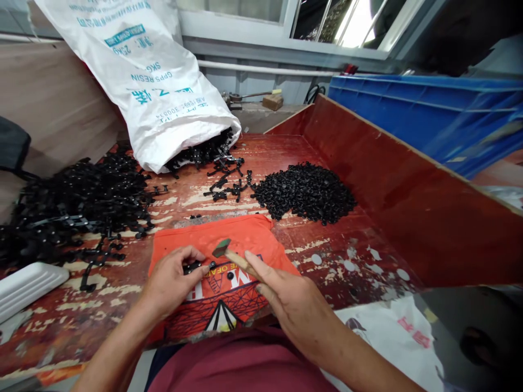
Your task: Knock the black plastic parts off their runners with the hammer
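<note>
My left hand pinches a black plastic sprue piece against the orange cloth spread on the worn red table. My right hand grips the wooden handle of a small hammer, whose dark green head hovers just above the cloth, right of the sprue piece. A single small black cap lies loose on the cloth between my hands.
A heap of small black caps sits at centre right. Tangled black sprues pile up at left, and more spill from a white resin sack. A red board wall borders the right; a blue crate stands behind it. A white tray lies at left.
</note>
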Motion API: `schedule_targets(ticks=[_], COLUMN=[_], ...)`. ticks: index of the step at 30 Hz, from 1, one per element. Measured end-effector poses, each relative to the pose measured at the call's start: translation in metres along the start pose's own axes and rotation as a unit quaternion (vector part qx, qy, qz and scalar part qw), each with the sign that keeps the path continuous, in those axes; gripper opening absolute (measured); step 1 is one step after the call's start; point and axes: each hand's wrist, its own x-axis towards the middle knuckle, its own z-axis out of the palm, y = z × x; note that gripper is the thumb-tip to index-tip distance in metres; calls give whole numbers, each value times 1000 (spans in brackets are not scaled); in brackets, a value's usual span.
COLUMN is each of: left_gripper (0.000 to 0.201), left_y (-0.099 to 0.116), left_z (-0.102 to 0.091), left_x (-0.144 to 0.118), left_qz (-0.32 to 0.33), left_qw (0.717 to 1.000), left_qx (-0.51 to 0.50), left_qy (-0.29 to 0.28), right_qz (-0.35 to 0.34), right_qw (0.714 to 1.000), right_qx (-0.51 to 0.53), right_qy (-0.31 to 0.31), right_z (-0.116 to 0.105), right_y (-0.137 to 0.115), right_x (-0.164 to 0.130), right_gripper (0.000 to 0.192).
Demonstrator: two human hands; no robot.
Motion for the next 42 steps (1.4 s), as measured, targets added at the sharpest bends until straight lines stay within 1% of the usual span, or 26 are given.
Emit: schedule_targets(ticks=[2, 5, 7, 10, 15, 18, 20, 24, 25, 28, 29, 33, 36, 39, 40, 42], left_gripper=[25, 21, 18, 16, 18, 19, 19, 20, 20, 20, 19, 20, 21, 19, 22, 37], left_y=[-3, -5, -5, -1, 3, 3, 3, 3, 2, -1, -2, -2, -2, 0, 2, 6], left_z=[0, 3, 5, 8, 6, 4, 3, 4, 5, 8, 8, 9, 8, 7, 7, 7], left_x=[-1, -4, -6, -7, -3, -2, -2, -3, -3, -4, -4, -4, -4, -6, -7, -10], left_qz=[5, 20, 25, 22, 9, 10, 11, 21, 25, 29, 30, 33, 37, 28, 18, -8], left_qw=[1000, 999, 999, 999, 1000, 1000, 1000, 999, 999, 998, 998, 997, 997, 996, 996, 996], left_qx=[-4, 0, 7, 13, 11, 11, 13, 34, 39, 48, 52, 57, 64, 75, 74, 65], left_qy=[6, 26, 38, 40, 20, 4, -3, 6, 8, 16, 19, 30, 30, 38, 44, 56], right_qz=[-4, -14, -11, -4, 6, 4, 3, 21, 21, 17, 17, 17, 20, 27, 26, 17], right_qw=[999, 999, 999, 999, 1000, 999, 999, 994, 994, 998, 998, 994, 994, 993, 994, 998], right_qx=[-33, -48, -40, -18, -23, -30, -45, -97, -94, -60, -62, -106, -105, -106, -96, -53], right_qy=[1, -7, 13, 41, 6, 12, 5, -53, -48, 6, 13, -28, -16, -33, -38, -22], right_z=[8, 14, 14, 9, 8, 12, 17, 22, 22, 20, 20, 23, 25, 23, 21, 12], right_y=[1, 6, 8, 10, 10, 8, 7, 8, 8, 8, 8, 7, 4, 2, 1, 0], right_x=[3, 4, 3, 2, -3, -5, -4, -1, 0, 1, 1, 3, 4, 5, 5, 6], right_gripper=[61, 62, 61, 58, 55, 55, 57, 60, 59, 57, 57, 60, 61, 62, 62, 61])
